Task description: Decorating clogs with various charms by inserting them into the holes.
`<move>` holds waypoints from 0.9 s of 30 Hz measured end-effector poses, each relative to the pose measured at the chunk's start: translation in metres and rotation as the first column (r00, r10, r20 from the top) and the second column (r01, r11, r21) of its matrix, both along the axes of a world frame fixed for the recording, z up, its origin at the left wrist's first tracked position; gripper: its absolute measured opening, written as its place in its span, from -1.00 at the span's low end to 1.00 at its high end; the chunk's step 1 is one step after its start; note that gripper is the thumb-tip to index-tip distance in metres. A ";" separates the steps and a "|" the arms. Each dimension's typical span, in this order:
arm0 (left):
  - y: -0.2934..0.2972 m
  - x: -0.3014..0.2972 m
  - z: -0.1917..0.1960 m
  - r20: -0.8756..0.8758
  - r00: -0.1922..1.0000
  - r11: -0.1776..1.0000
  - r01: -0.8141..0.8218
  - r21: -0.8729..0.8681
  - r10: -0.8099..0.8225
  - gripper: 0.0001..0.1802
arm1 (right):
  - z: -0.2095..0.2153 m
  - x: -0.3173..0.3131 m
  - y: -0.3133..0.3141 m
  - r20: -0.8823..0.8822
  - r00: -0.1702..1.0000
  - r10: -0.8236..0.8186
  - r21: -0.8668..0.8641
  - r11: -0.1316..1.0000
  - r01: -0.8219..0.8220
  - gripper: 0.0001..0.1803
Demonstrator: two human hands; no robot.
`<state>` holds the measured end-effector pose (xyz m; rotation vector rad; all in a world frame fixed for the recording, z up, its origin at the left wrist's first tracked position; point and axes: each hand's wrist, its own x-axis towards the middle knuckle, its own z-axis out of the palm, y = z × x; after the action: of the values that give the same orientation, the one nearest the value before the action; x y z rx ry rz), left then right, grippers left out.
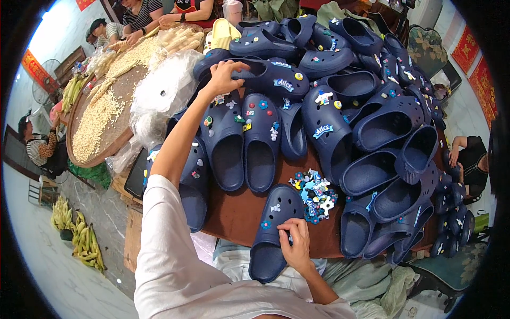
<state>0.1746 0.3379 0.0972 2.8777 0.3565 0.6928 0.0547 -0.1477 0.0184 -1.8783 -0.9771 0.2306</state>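
My left hand point(227, 77) reaches far forward and grips the heel end of a navy clog point(271, 80) lying sideways on the pile, with charms on its side. Close to my body, another navy clog point(268, 266) rests at the table edge, toe pointing away, with a flower charm and a pale charm on its upper. My right hand point(296, 244) is at this clog's right side, fingers drawn together against the upper; whatever they pinch is hidden. A heap of small colourful shoe charms point(316, 196) lies just beyond it. Two decorated clogs point(226, 149) stand side by side further left.
Many navy clogs point(382, 122) are piled at the right and back of the brown-covered table point(228, 212). Plastic bags point(164, 90) and a round tray of corn kernels point(87, 127) are at the left. Several people point(143, 16) sit around, and corn cobs point(87, 244) lie on the floor.
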 end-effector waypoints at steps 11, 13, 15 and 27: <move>-0.024 0.002 0.007 -0.086 0.994 0.996 -0.062 0.061 0.067 -0.73 | 0.002 0.004 0.001 -0.005 1.000 0.025 -0.025 0.999 -0.025 -0.89; -0.044 -0.013 0.012 0.027 0.997 0.990 -0.081 0.113 0.078 -0.71 | 0.004 0.009 0.000 -0.007 0.998 0.056 -0.026 0.998 -0.057 -0.87; -0.074 -0.034 0.019 0.142 0.986 0.980 -0.108 0.165 0.084 -0.70 | 0.005 0.016 0.000 -0.006 0.996 0.091 -0.025 0.996 -0.091 -0.85; -0.280 -0.193 -0.006 -0.151 0.823 0.721 0.373 -0.583 -0.548 -0.33 | -0.004 0.051 0.019 0.274 0.925 0.262 -0.116 0.964 -0.238 -0.59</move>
<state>-0.0188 0.0582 0.0909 2.3625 -0.1456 0.0157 0.1059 -0.1292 0.0148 -1.8908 -1.4299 0.1503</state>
